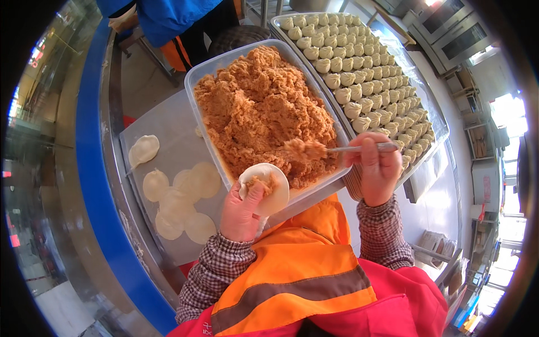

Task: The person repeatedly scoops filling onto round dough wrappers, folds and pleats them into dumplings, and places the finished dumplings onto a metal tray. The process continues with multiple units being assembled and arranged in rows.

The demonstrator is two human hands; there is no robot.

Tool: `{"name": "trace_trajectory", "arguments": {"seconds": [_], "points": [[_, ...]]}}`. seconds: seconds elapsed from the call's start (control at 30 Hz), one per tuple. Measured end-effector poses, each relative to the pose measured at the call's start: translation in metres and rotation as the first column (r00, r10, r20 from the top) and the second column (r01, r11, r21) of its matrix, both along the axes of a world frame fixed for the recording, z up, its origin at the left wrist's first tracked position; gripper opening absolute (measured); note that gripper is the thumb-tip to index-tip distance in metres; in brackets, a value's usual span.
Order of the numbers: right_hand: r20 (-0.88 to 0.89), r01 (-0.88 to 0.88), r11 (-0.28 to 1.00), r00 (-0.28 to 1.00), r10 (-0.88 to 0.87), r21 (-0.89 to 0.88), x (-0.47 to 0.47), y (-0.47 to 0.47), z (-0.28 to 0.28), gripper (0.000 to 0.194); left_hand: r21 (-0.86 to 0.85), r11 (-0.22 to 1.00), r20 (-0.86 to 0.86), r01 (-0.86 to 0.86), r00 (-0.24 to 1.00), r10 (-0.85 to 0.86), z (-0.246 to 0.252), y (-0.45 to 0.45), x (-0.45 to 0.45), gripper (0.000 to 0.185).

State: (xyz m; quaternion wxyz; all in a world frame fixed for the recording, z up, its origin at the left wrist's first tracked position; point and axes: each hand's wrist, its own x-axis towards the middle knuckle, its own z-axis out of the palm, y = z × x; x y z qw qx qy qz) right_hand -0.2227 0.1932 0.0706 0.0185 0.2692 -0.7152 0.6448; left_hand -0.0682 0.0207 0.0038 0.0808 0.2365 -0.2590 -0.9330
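My left hand holds a round dough wrapper near the front corner of the filling tub, its thumb pressed on a small dab of filling at the wrapper's middle. In my right hand is the metal handle of a spreading tool. Its far end carries a clump of orange-brown filling and hides beneath it. That clump hangs over the translucent plastic tub, which is heaped with minced filling.
Several flat dough wrappers overlap on the pale board at left, with another wrapper lying apart. Rows of pleated buns cover a tray right of the tub. A co-worker in a blue sleeve stands at the far side.
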Motion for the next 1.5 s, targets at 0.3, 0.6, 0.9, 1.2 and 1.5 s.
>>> {"name": "trace_trajectory", "arguments": {"seconds": [0.3,0.6,0.9,1.2,1.5], "points": [[-0.196,0.026,0.746,0.971,0.140,0.665,-0.020,-0.003,-0.043,0.014,-0.009,0.999,-0.007,0.043,0.999,-0.043,0.001,-0.006,0.010,0.044],[-0.074,-0.185,0.910,0.971,0.227,0.371,0.034,-0.019,-0.005,0.024,-0.257,0.966,0.041,-0.006,0.999,0.017,0.005,0.002,0.021,0.026],[0.259,-0.517,0.776,0.855,0.450,0.360,0.060,-0.047,-0.026,0.014,-0.381,0.924,0.015,0.038,0.999,-0.035,0.000,-0.008,0.033,0.027],[0.396,-0.466,0.863,0.843,0.365,0.196,0.069,-0.054,-0.031,0.012,-0.582,0.809,-0.041,0.085,0.990,-0.134,-0.004,-0.011,0.037,0.034],[0.047,-0.400,0.851,0.911,0.409,0.342,0.075,-0.058,-0.028,0.011,-0.556,0.744,0.162,0.369,0.927,-0.339,0.002,-0.029,0.036,0.023]]}}
